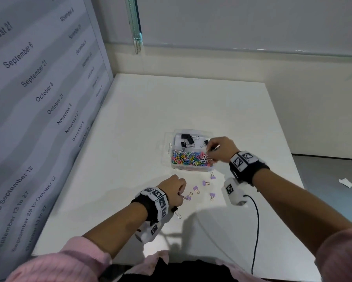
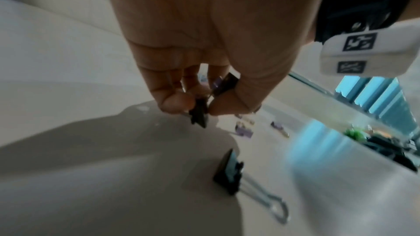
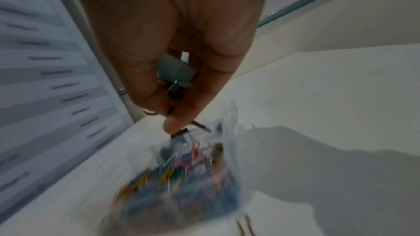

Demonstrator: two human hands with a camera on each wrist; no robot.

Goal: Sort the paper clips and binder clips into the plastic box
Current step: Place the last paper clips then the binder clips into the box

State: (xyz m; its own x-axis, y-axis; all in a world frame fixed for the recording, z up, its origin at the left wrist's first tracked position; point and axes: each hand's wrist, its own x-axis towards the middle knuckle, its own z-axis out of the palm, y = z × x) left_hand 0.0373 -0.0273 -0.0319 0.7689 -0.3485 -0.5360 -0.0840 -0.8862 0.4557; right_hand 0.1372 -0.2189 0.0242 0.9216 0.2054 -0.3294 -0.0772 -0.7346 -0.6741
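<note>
The plastic box (image 1: 188, 167) sits on the white surface (image 1: 191, 102) and serves as the landmark. Its near compartment is already heaped with coloured paper clips (image 1: 189, 158), and the far compartment holds several black binder clips (image 1: 188, 139) — so, by my reading, most of the sorting is done.

What is left lies on the near side of the box: five small purple binder clips (image 1: 205, 183) scattered just in front of it, and one black binder clip (image 2: 228, 175) further toward the person, beside the left wrist.

The right hand (image 1: 222, 149) hovers over the box's right edge, fingers curled round a few clips; the right wrist view shows a grey-green binder clip (image 3: 177, 71) tucked in the palm, and a thin metal piece pinched at the fingertips that I cannot identify. The left hand (image 1: 174, 189) is low over the surface on the near-left side of the box, pinching a small dark clip (image 2: 200, 114) between thumb and forefinger, with more clips — one purple — bunched behind the fingers.
</note>
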